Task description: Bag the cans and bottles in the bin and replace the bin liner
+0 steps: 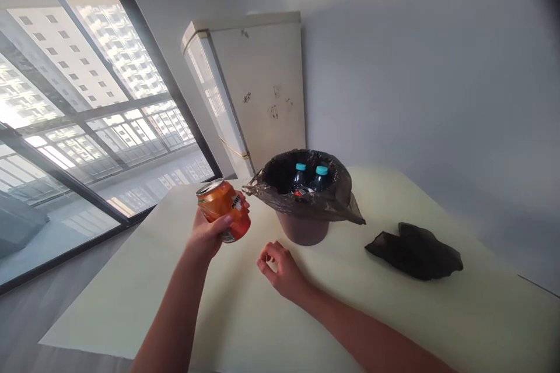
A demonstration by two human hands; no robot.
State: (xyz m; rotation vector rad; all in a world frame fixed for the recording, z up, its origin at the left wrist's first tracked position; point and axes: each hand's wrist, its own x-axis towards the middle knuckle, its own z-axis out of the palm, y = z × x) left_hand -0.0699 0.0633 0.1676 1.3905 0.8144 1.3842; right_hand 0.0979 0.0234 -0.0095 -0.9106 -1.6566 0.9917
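My left hand (213, 232) is closed around an orange and red soda can (219, 204), held tilted above the table. The can's silver top faces up. Lower and to the right, my right hand (280, 268) hovers over or rests on the tabletop; which one I cannot tell. Its fingers curl loosely, with a gap between them and the thumb, and nothing is in it. Just beyond it stands a brownish trash bin (304, 228) lined with a black plastic bag (306, 205). Inside are two dark bottles with teal caps (321, 171) and something red and white, partly hidden.
A crumpled black plastic bag (417, 252) lies on the pale table (109, 297), right of the bin. Behind the table stands a white refrigerator (262, 81) with worn marks. A glass sliding door (87, 99) is at left, a plain wall (429, 81) at right.
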